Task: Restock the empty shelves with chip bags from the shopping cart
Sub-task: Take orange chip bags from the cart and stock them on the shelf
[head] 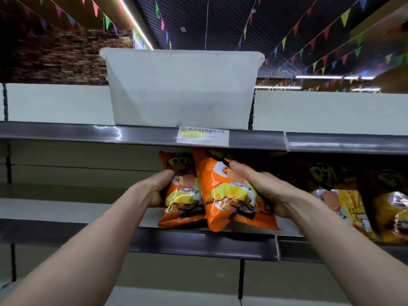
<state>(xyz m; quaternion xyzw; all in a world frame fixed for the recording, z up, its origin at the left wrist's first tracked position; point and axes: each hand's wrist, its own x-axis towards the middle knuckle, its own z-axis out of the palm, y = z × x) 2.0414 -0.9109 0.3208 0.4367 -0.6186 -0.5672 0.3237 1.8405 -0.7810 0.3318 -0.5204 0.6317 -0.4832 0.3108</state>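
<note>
Two orange chip bags stand side by side on the middle shelf (pixel 66 208). My left hand (pixel 154 188) grips the left bag (pixel 183 195) along its left edge. My right hand (pixel 262 188) holds the right bag (pixel 225 195) from its right side, fingers curled over its upper front. The right bag leans forward, and its bottom corner hangs over the shelf's front rail (pixel 198 244). Behind them another orange bag top shows under the shelf above. The shopping cart is out of view.
Yellow-orange chip bags (pixel 344 202) fill the same shelf to the right. A white plastic bin (pixel 181 89) sits on the top shelf above a price label (pixel 202 136). The shelf stretch left of my hands holds nothing. Coloured pennant flags hang from the ceiling.
</note>
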